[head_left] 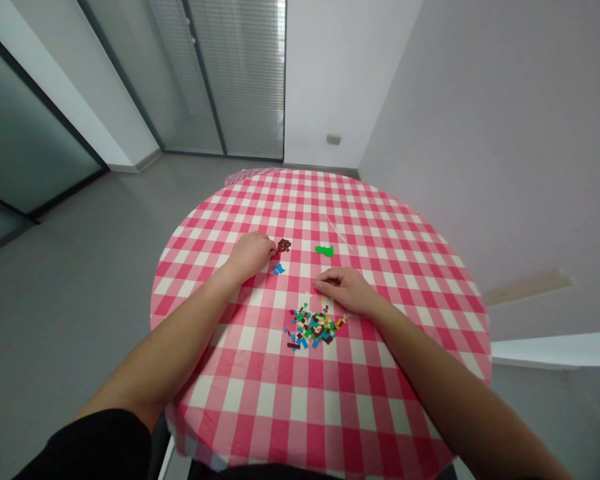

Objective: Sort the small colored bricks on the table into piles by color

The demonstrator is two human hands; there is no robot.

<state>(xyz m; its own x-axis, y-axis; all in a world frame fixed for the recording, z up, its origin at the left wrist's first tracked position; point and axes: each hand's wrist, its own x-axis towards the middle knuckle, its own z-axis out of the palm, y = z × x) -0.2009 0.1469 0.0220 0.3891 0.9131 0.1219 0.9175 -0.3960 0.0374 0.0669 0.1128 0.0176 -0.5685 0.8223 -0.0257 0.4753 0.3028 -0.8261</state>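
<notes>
"Lots of mixed bits (314, 325) sit in one heap on our checked cloth (380, 400). Where is it?"

"Just below the middle of the frame. Our right hand (351, 289) is nearer: the heap lies below it and a bit to the left. Our left hand (253, 255) is farther off, up and to the left of the heap."

"Is the heap long one way?"

"Not really. It is kind of round, and its bits point every way. One brown bar (293, 346) at its lower left lies nearly level, side to side."

"How are our hands?"

"Our right one is curled, thumb and finger close. We can't tell if a bit is inside. Our left one is curled too, right by the little brown pile (284, 245). We can't see if it grips anything."

"What else is near?"

"Blue bits (279, 269), right of our left hand and lower. Green bits (325, 251) lie above our right hand, longer from side to side."
</notes>
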